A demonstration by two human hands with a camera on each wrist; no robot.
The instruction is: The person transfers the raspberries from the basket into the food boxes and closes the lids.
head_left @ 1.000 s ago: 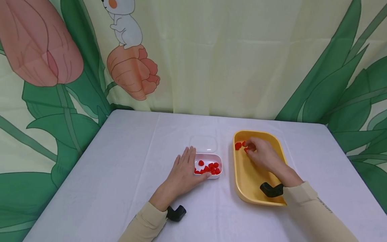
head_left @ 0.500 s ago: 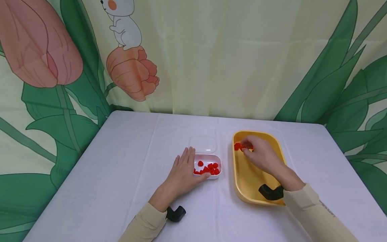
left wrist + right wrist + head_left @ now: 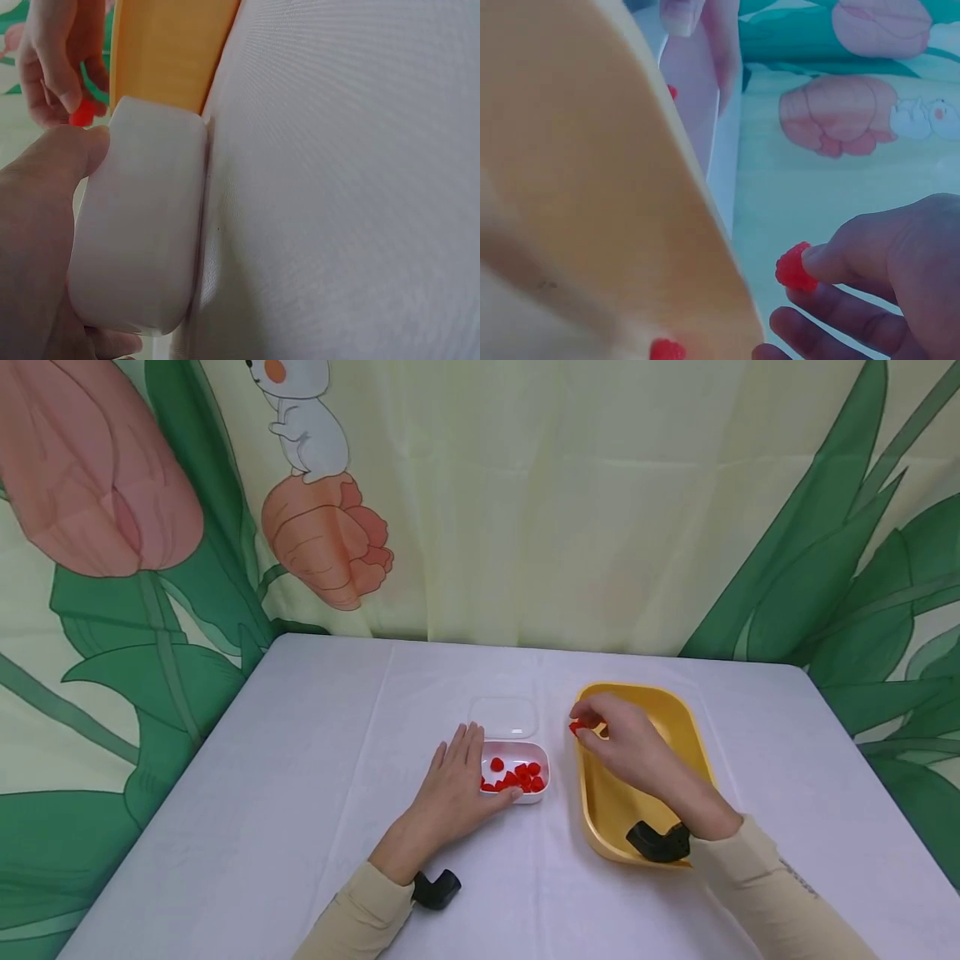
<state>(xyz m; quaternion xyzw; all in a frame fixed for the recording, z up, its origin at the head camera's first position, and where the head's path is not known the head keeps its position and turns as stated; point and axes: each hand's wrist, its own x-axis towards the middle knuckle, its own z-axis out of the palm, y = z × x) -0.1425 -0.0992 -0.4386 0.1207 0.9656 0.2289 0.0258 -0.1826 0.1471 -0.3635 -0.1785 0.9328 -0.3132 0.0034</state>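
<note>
A red raspberry is pinched between the thumb and a finger of my right hand, over the left rim of the yellow tray. Another raspberry lies in that tray in the right wrist view; in the head view the hand covers it. My left hand rests against a small white box, fingers straight along its left side and thumb over its near rim. Several red raspberries lie inside. The left wrist view shows the box's outer wall and the thumb.
Behind the box lies a clear plastic lid on the white-covered table. A printed curtain hangs along the table's back edge. A dark camera mount sits on the left wrist, another camera mount on the right.
My right hand has moved left from inside the tray to above its left rim, taking a raspberry with it. The left hand and the box have stayed in place.
</note>
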